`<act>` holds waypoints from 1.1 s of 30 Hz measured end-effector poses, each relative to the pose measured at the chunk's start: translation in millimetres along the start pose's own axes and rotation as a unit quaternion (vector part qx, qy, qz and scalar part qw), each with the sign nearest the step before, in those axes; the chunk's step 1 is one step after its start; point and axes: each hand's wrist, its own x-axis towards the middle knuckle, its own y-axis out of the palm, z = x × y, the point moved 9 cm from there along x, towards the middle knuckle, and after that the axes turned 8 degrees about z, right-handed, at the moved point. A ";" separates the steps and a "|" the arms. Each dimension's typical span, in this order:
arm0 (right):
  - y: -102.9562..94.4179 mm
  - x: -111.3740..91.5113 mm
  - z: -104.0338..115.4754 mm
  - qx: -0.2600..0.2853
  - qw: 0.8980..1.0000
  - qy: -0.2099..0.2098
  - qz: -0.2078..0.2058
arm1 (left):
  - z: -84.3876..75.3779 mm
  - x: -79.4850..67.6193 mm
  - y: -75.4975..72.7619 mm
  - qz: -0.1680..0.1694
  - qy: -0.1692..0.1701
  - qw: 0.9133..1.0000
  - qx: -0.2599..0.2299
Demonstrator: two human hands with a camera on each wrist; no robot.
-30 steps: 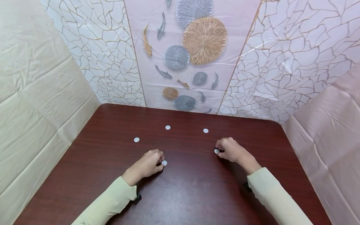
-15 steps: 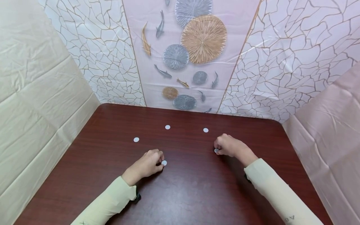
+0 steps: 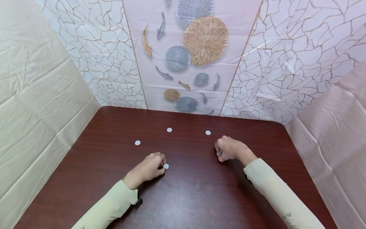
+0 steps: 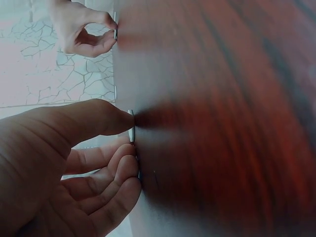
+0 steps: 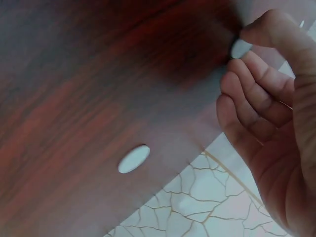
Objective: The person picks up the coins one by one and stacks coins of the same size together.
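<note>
In the head view my left hand (image 3: 149, 167) rests on the table, thumb and fingertips at the edges of a small flat white disc (image 3: 166, 166). The left wrist view shows that disc (image 4: 132, 129) edge-on, held between thumb and index finger at the tabletop. Farther right, my right hand (image 3: 231, 149) pinches a second white disc (image 3: 219, 154), which looks shaded under the fingers. From the right wrist, this disc (image 5: 241, 49) sits between thumb and index finger, the other fingers curled beside it.
Three more white discs lie in the far part of the dark red-brown table (image 3: 183, 203): a left one (image 3: 137, 142), a middle one (image 3: 169, 129) and a right one (image 3: 208, 132). A patterned cloth (image 3: 204, 41) hangs behind the table, with pale cloths along both sides.
My right hand has shifted slightly left and its fingers have closed in around its disc, which now looks darker. The left hand and its disc have stayed in place.
</note>
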 end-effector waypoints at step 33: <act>-10.6 -8.9 8.1 -0.013 0.994 -0.044 -0.096 | 2.1 1.4 1.3 0.003 -0.006 1.000 0.006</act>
